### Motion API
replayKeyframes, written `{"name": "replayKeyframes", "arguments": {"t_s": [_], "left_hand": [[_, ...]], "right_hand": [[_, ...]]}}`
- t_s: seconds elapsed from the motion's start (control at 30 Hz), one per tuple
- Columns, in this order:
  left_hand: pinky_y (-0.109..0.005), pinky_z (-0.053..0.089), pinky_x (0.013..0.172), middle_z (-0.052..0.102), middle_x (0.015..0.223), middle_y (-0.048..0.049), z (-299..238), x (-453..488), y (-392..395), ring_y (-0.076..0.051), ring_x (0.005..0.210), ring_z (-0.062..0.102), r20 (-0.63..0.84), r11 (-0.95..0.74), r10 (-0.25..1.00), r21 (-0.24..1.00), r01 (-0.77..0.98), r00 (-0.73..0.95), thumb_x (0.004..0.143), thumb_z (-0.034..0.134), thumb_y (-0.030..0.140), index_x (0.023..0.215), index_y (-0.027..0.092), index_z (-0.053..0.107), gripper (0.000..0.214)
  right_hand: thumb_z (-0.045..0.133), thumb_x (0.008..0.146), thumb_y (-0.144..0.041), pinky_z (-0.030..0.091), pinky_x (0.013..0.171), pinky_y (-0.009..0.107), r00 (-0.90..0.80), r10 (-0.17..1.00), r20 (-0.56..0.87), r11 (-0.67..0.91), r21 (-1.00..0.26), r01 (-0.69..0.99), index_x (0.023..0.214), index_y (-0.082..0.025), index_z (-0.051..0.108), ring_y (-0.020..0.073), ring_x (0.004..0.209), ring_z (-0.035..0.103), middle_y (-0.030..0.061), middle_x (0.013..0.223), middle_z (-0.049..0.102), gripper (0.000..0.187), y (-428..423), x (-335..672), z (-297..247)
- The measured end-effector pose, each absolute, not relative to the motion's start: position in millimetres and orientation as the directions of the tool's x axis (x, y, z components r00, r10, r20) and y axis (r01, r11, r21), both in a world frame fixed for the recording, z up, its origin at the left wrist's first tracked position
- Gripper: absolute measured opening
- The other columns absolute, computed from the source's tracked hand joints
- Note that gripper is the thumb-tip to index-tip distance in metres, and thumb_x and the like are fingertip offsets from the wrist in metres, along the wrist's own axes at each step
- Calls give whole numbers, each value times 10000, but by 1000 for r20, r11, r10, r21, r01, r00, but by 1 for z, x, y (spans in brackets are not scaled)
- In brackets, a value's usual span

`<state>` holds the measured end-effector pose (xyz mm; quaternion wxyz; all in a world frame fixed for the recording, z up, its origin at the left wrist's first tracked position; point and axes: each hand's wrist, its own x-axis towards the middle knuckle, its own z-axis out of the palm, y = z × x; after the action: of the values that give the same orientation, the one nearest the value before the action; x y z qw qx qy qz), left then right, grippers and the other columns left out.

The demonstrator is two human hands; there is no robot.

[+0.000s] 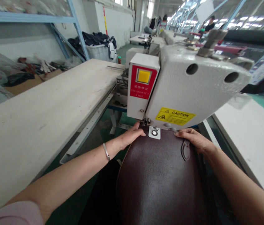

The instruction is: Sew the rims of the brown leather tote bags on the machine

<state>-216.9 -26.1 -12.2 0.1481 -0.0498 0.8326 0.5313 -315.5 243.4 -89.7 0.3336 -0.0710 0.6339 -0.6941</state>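
A dark brown leather piece (155, 172), which looks like a bag, hangs over my lap with its far edge under the head of a white industrial sewing machine (188, 84). My left hand (134, 135) grips its left far edge between thumb and fingers. On the right, my right hand (191, 137) pinches the far edge beside a small leather loop tab (185, 150). Between the hands, a white square plate with a round ring (154, 132) shows against the leather just below the machine head. The needle area is mostly hidden.
An emergency stop box (143, 84) with a yellow button fronts the machine. White tabletops flank it, the left one (40, 109) and the right one (258, 140). A metal rail (87, 128) edges the left top. Behind stand a bin of dark cloth (98, 51) and blue shelving (29, 17).
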Motion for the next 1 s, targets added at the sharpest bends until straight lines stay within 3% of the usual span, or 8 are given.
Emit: {"name": "replayKeyframes", "arguments": {"t_s": [0.1, 0.33, 0.53, 0.87, 1.0], "left_hand": [[-423, 422, 1019, 596, 1223, -94, -12, -217, -24, -292, 1176, 544, -316, 298, 20, 908, -296, -949, 716, 560, 325, 1201, 181, 482, 512], [-428, 410, 1014, 588, 1272, -88, -11, -216, -22, -295, 1218, 506, -230, 256, 65, 944, -207, -971, 725, 539, 262, 1232, 183, 509, 514], [-392, 456, 869, 627, 1126, -54, -8, -214, -21, -264, 1019, 580, -305, 227, 35, 930, -290, -952, 711, 569, 277, 1222, 205, 499, 521], [-444, 402, 1010, 633, 1142, -52, -5, -217, -19, -290, 1148, 531, -277, 220, 24, 939, -265, -961, 707, 578, 287, 1159, 193, 534, 463], [-450, 378, 1046, 622, 1153, -58, -6, -217, -19, -294, 1183, 520, -287, 201, 6, 939, -279, -958, 687, 579, 270, 1172, 184, 537, 494]], "right_hand": [[881, 558, -461, 331, 443, 267, -756, -572, -318, 26, -929, 370, 559, -191, 617, 122, 447, 469, 12, 503, 601, 377, 244, -316, -88], [866, 573, -514, 337, 432, 260, -744, -602, -288, 46, -944, 328, 548, -196, 589, 113, 431, 454, -10, 463, 539, 422, 244, -317, -87], [858, 565, -517, 264, 412, 242, -741, -592, -316, 69, -936, 344, 512, -193, 530, 78, 401, 374, -31, 457, 492, 464, 244, -316, -87], [877, 547, -489, 234, 423, 229, -733, -576, -361, 30, -906, 423, 505, -182, 521, 64, 407, 362, -44, 461, 475, 473, 246, -319, -89], [871, 569, -461, 299, 419, 242, -733, -576, -362, 24, -904, 428, 534, -189, 568, 84, 418, 423, -20, 501, 554, 409, 247, -318, -88]]}}
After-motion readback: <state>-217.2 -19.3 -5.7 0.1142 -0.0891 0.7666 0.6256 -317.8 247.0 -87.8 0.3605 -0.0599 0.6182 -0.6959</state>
